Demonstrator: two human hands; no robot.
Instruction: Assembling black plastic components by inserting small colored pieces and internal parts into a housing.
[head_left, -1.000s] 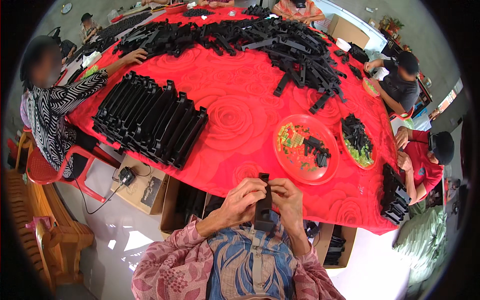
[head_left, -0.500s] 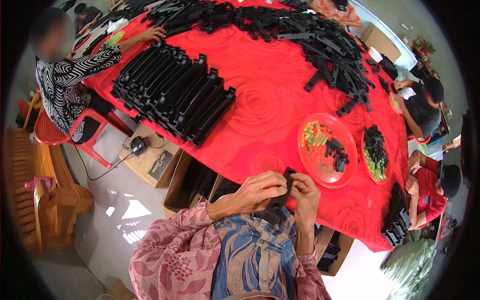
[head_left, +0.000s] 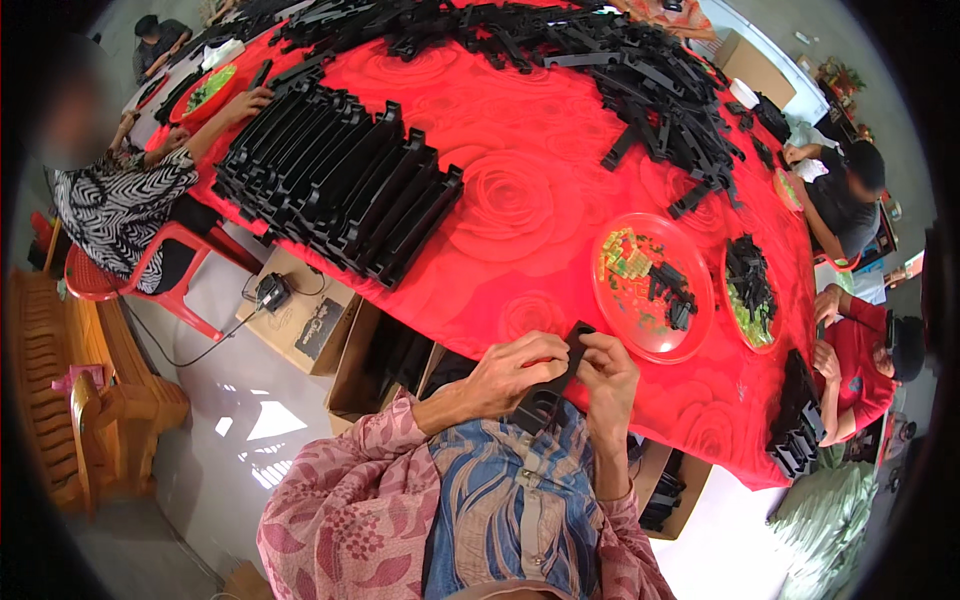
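Note:
A long, flat black plastic part (head_left: 541, 408) with a cut-out near its lower end is held slantwise above my lap, at the table's front edge. My left hand (head_left: 515, 376) is closed around its left side, fingers bent over it. Close by, my right hand (head_left: 610, 382) has its fingertips pinched against the part's upper right edge; whether a small piece sits between them is hidden. Just beyond my right hand, a round red tray (head_left: 622, 318) holds small yellow-green pieces (head_left: 628, 255) and small black pieces (head_left: 672, 298).
A neat row of stacked black parts (head_left: 335, 185) lies left on the red tablecloth (head_left: 500, 290); a loose heap (head_left: 670, 110) spreads behind. Another red tray (head_left: 728, 318) stands right. Cardboard boxes (head_left: 300, 325) sit below the edge. Co-workers sit left (head_left: 125, 205) and right (head_left: 850, 355).
The part and both my hands have shifted slightly, the part's lower end tipping left. The left co-worker's hand has drawn back toward the row's far end. The whole view has moved a little.

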